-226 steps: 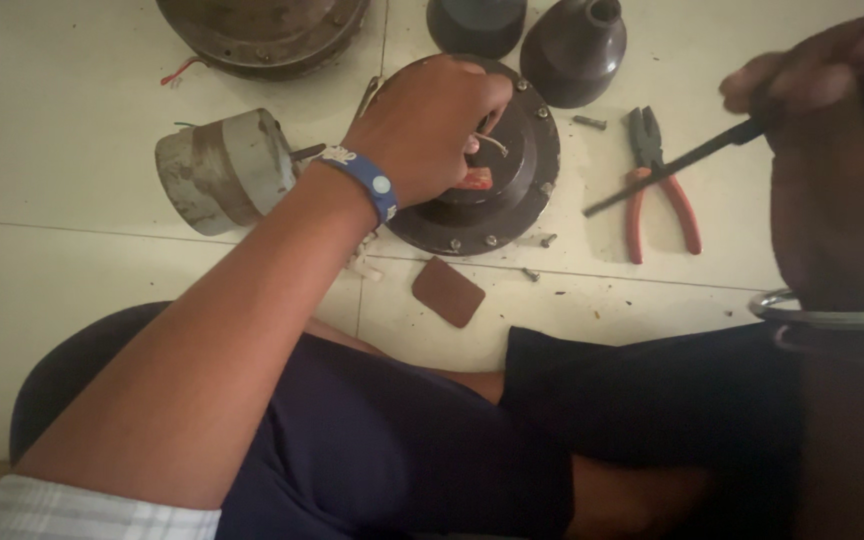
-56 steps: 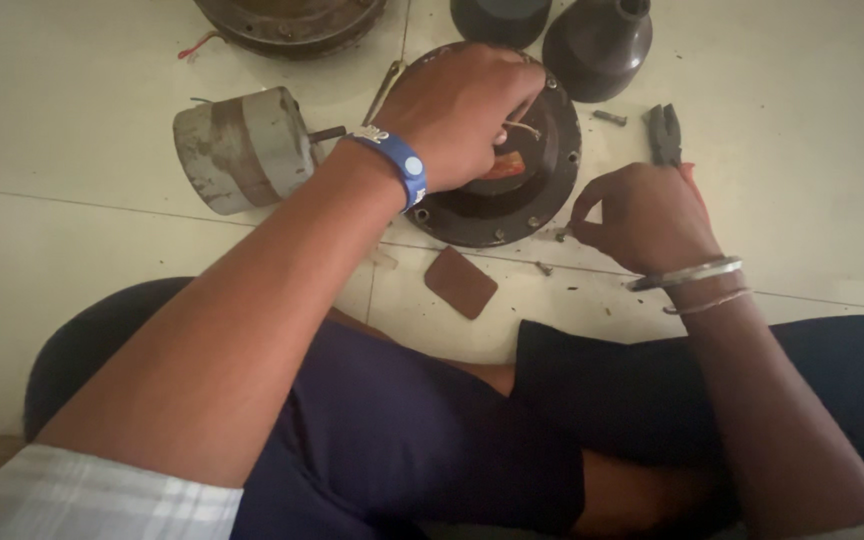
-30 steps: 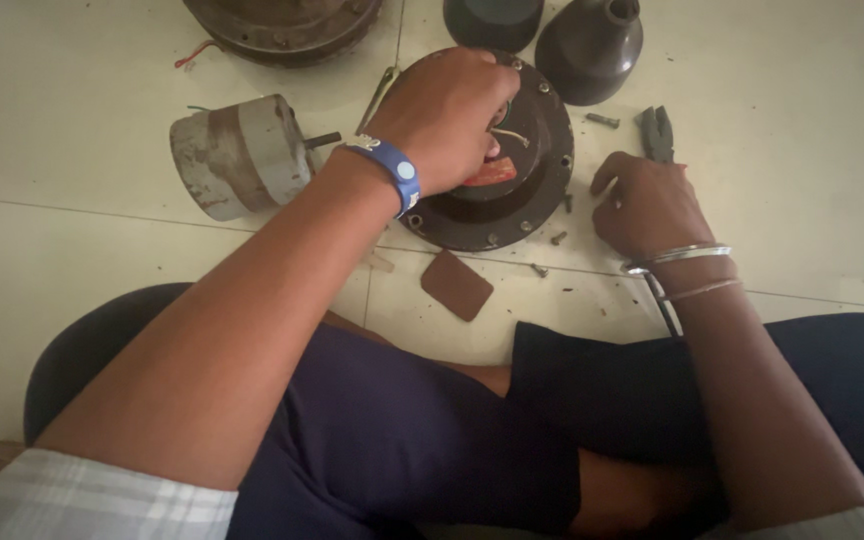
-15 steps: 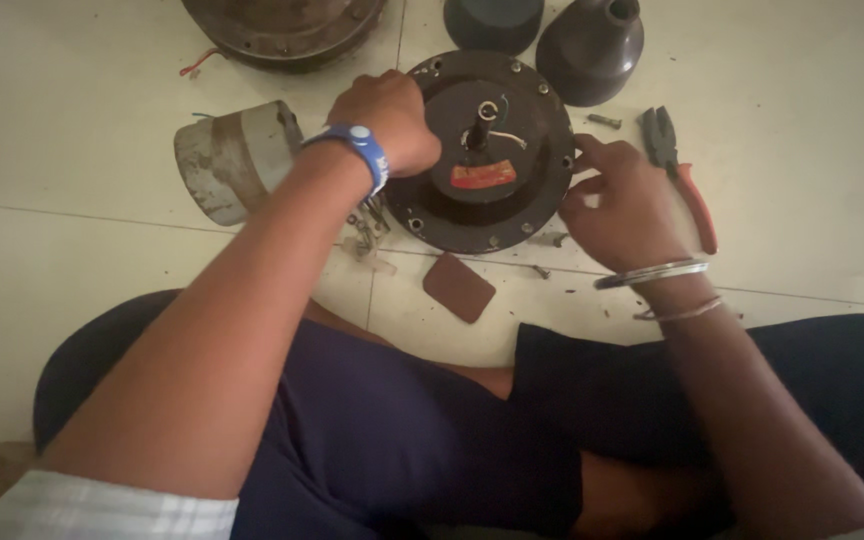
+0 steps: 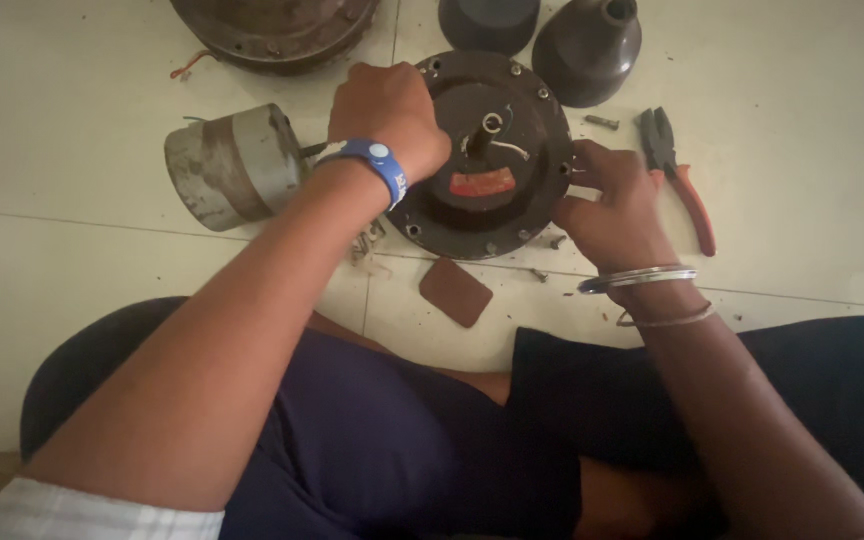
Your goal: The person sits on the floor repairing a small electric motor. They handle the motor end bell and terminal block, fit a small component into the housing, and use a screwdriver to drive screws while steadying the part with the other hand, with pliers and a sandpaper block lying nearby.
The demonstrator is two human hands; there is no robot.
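Observation:
A round dark motor housing (image 5: 512, 110) lies flat on the tiled floor, with a short shaft, white wires and a red label at its middle. My left hand (image 5: 387, 120), with a blue wristband, grips the housing's left rim. My right hand (image 5: 612, 205), with metal bangles at the wrist, holds the right rim, fingers curled against the edge. Both hands touch the housing at once.
A grey metal cylinder (image 5: 232, 165) lies left of the housing. Red-handled pliers (image 5: 682, 175) lie to the right. Two dark cone-shaped covers (image 5: 587, 45) and a large rusty disc (image 5: 272, 30) sit beyond. A brown flat piece (image 5: 455, 292) and loose screws lie near my knees.
My left hand slid off the housing's middle to its left rim, uncovering the shaft and label. My right hand put down the tool it held and came onto the right rim.

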